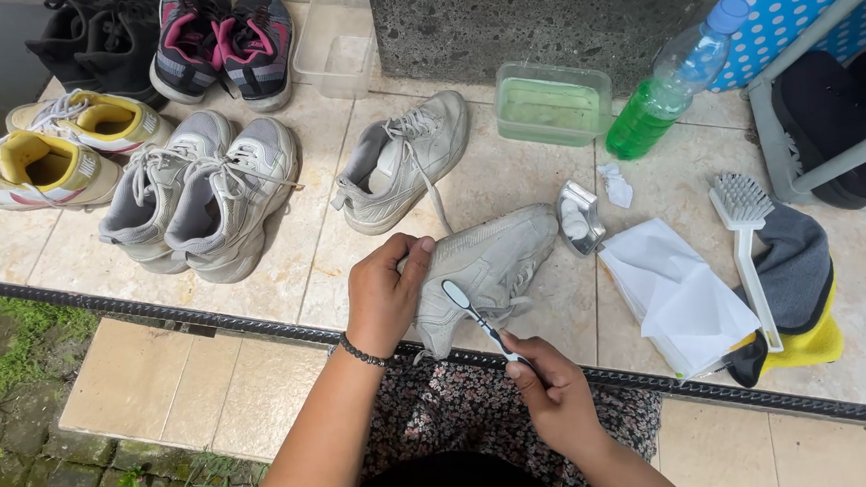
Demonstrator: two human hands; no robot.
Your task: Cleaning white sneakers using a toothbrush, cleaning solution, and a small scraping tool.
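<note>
My left hand (386, 293) grips a pale grey sneaker (497, 262) by its heel, holding it tipped on its side over the edge of the tiled ledge (301, 266). My right hand (552, 389) holds a toothbrush (478, 322) by its dark handle, with the white brush head resting against the sneaker's side. The matching grey sneaker (403, 161) lies just beyond on the tiles, laces loose.
Several pairs of shoes stand at the left: grey sneakers (201, 194), yellow-lined ones (53, 145), pink-and-grey ones (227, 35), black ones (106, 28). A tub of green liquid (552, 102), a green bottle (668, 82), a white scrub brush (749, 243), white paper (675, 293) and cloths (801, 286) lie at the right.
</note>
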